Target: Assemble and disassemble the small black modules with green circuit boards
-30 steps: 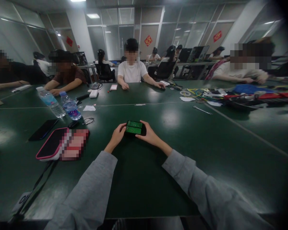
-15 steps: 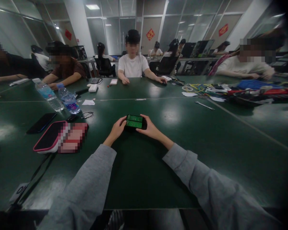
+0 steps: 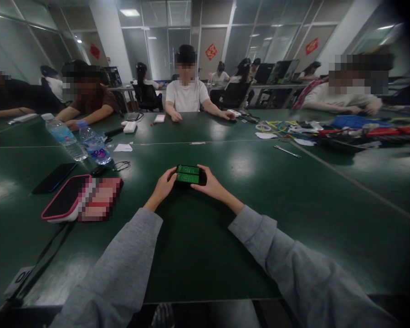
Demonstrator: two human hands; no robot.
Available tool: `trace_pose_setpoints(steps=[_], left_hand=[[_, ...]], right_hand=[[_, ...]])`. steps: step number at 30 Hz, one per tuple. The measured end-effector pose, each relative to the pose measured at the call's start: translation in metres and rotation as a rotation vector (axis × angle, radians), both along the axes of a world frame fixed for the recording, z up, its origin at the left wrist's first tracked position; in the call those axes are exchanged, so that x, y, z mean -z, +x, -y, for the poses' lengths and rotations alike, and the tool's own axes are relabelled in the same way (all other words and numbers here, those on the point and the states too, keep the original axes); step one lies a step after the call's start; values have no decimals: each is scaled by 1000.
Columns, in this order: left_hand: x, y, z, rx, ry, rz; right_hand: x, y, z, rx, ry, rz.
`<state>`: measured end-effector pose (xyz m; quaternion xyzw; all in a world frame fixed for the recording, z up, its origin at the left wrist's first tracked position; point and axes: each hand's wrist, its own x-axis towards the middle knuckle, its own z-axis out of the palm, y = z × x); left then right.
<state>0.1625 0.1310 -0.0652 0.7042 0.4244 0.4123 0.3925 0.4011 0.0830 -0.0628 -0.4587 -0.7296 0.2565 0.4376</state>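
Near the middle of the view, both hands hold a black-edged green circuit board (image 3: 187, 174) by its two ends. It is a small flat rectangle whose face shows two long green strips with fine pale marks, split by a dark line. My left hand (image 3: 164, 184) is closed on the left end, with the thumb at the near corner. My right hand (image 3: 210, 184) is closed on the right end, the thumb along the near edge and a finger at the far edge. The fingers underneath are hidden, and I cannot tell whether the piece touches the table.
On the green table (image 3: 198, 255), two water bottles (image 3: 94, 145), a black phone (image 3: 54, 177) and a pink-rimmed case (image 3: 66, 198) stand or lie left. A wrench (image 3: 287, 151) and tangled cables (image 3: 280, 126) lie right. A person in white (image 3: 187, 93) sits opposite.
The whole view has shifted slightly, so things appear a little further left and mostly lower. Both hands keep the same hold on the circuit board.
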Motion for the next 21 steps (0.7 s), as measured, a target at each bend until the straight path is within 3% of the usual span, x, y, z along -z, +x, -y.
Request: trace_pose_setpoints(steps=[7,16,21], left_hand=[[13,0,-9,-38,24,20],[3,-3,-5,-98,70,-8],[7,-4,-7,-116,76,-9]], right_hand=[[8,4,-7,-50,-33,-81],[4,1,-3,25,-39,-68],[4,3,-4,51,-39,-58]])
